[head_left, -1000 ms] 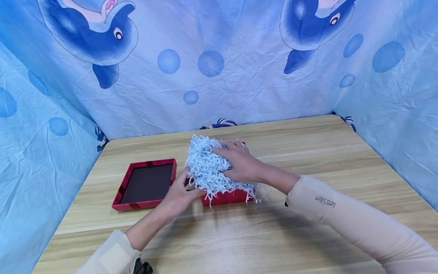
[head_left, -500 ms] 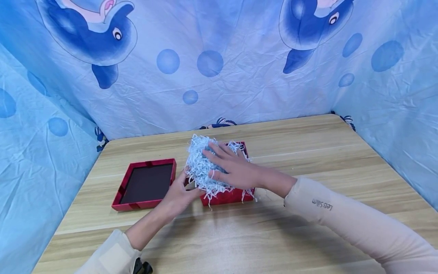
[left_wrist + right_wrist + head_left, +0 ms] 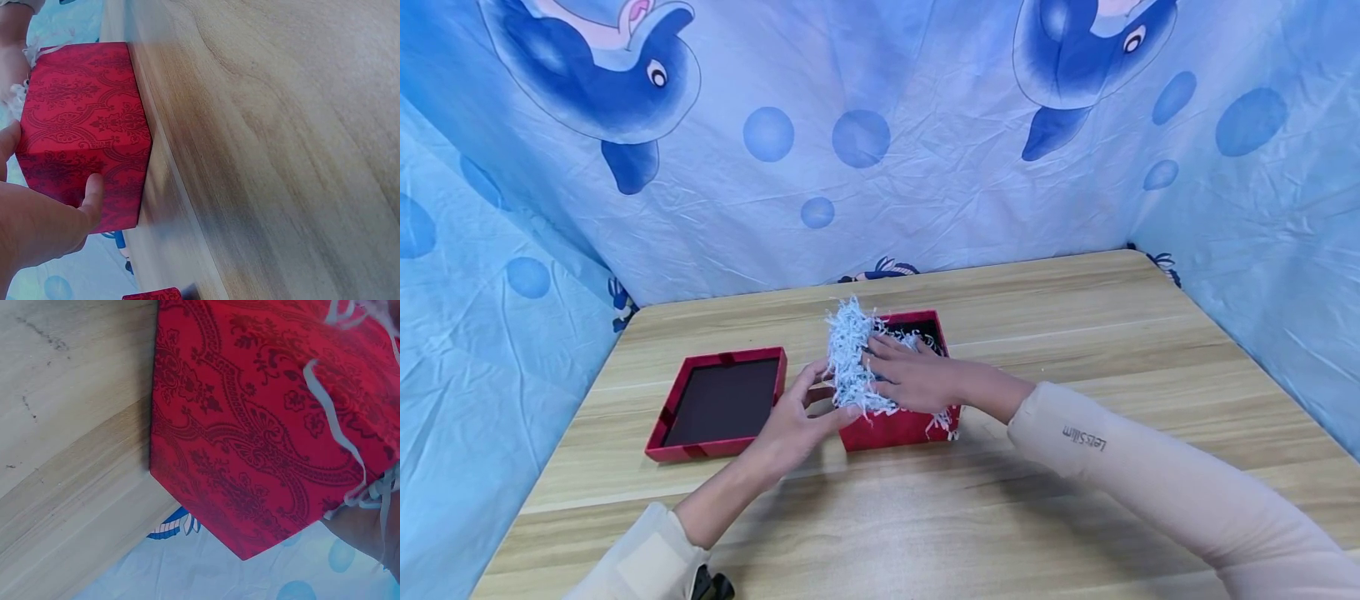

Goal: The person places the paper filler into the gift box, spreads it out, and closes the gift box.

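Pale shredded paper (image 3: 848,358) is heaped over the left part of the red box (image 3: 891,432), touched by the spread right hand (image 3: 917,379); the box's side is touched by the left hand (image 3: 793,427), thumb and fingers apart. Probably light, springy and shedding, it is best gathered in whole palmfuls

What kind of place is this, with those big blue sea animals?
It looks like a little indoor table spot, maybe screened off for hands-on work, though I can't be sure: a blue cloth printed with cartoon sea animals hangs around a wooden table, which holds a red box.
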{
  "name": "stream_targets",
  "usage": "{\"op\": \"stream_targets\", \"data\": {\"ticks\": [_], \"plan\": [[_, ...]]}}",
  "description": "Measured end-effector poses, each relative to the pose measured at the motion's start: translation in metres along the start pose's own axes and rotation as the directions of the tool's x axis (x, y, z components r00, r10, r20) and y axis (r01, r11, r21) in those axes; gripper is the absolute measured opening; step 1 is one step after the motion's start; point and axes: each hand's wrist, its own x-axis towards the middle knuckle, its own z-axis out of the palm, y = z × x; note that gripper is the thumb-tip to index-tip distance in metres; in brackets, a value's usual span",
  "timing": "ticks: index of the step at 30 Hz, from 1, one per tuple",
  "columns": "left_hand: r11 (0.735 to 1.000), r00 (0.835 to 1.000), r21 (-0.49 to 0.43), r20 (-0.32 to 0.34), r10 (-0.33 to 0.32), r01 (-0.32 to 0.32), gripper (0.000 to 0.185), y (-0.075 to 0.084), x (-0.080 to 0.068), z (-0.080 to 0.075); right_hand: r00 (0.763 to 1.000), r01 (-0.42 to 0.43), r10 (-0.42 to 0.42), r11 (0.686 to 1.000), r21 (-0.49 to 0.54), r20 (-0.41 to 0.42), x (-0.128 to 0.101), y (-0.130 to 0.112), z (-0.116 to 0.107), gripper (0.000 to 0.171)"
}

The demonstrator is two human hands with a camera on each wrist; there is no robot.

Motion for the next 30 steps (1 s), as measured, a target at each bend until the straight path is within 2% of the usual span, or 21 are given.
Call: {"op": "stream_targets", "data": {"ticks": [6,11,15,18,24,30], "plan": [[1.000,1.000,0.017,-0.005,0.005,-0.005,0.071,0.001,-0.001,0.002,0.998,-0.034,0.035,0.999,-0.014,0.058,0.006,0.000,0.000,0.058],[1.000,1.000,0.024,-0.004,0.000,0.000,0.071,0.002,-0.002,0.002,0.998,-0.050,0.051,0.998,-0.025,0.045,0.004,0.000,-0.003,0.057],[1.000,1.000,0.028,-0.005,0.000,0.001,0.072,0.003,-0.002,0.002,0.999,-0.035,0.035,0.999,-0.003,-0.008,-0.004,0.001,-0.009,0.060],[0.999,1.000,0.033,-0.004,-0.002,0.002,0.073,0.003,-0.003,0.001,0.997,0.001,0.001,1.000,0.026,-0.080,-0.011,0.002,-0.014,0.061],[0.999,1.000,0.033,-0.004,0.007,-0.007,0.073,0.002,-0.002,0.001,0.972,0.085,-0.066,0.993,0.079,-0.224,-0.020,0.003,-0.018,0.062],[1.000,1.000,0.027,0.002,0.013,-0.013,0.072,0.001,-0.001,0.002,0.955,0.123,-0.107,0.992,0.042,-0.277,-0.020,0.006,-0.008,0.068]]}}
